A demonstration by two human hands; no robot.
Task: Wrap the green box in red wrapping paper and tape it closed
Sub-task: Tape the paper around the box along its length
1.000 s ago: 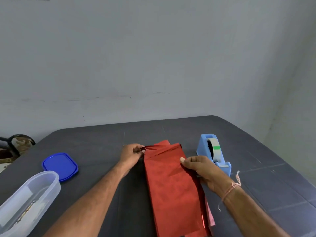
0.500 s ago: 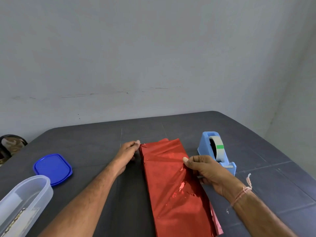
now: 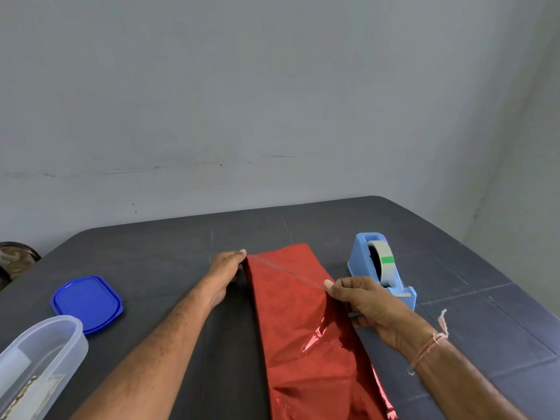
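Shiny red wrapping paper (image 3: 291, 313) lies lengthwise on the dark table, covering the green box, which is hidden. My left hand (image 3: 225, 272) pinches the paper's far left corner. My right hand (image 3: 360, 301) pinches the paper's right edge and lifts it a little. A strip of clear tape (image 3: 285, 269) stretches diagonally across the paper between the two hands. A light blue tape dispenser (image 3: 380, 268) stands just right of my right hand.
A blue lid (image 3: 88, 301) lies on the table (image 3: 454, 268) at the left. A clear plastic container (image 3: 36, 365) sits at the near left corner. A dark round object (image 3: 15, 259) shows at the far left edge. A grey wall stands behind the table.
The folded far end of the paper has flattened out. A diagonal strip of tape now shows across the paper. Both hands kept their hold on the paper's edges, and the view shifted slightly.
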